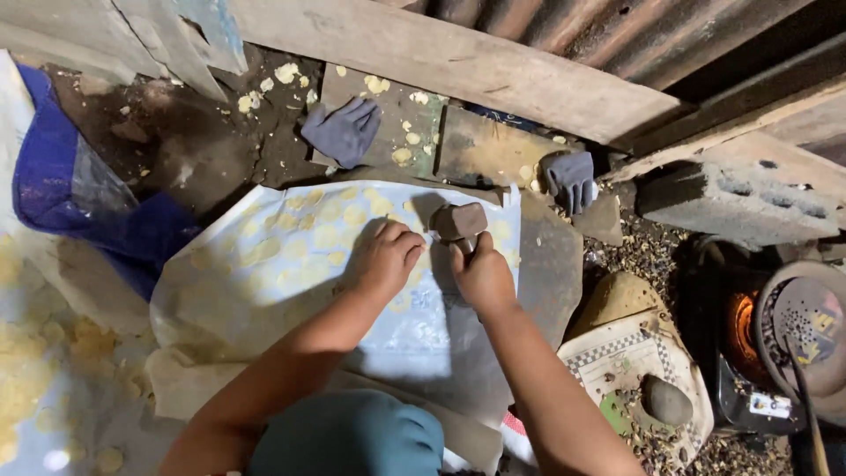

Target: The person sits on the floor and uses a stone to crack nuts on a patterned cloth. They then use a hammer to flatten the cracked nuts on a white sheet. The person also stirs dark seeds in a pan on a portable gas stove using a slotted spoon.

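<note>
My right hand [480, 275] is closed around the handle of a small brown mallet [458, 220], whose blocky head sits just above the clear plastic sheet [264, 291]. My left hand [386, 257] rests flat on that sheet beside the mallet, fingers bent and pressing down. Under the plastic lie several flattened pale yellow discs [300, 238] on a flat stone slab [551, 264].
Two grey gloves [344, 130] [570, 179] lie on the ground beyond the sheet. A blue bag [62, 194] is at the left. A concrete block [740, 189], a glowing stove [749, 326] with a perforated pan [806, 326], and a round stone [665, 401] stand at right.
</note>
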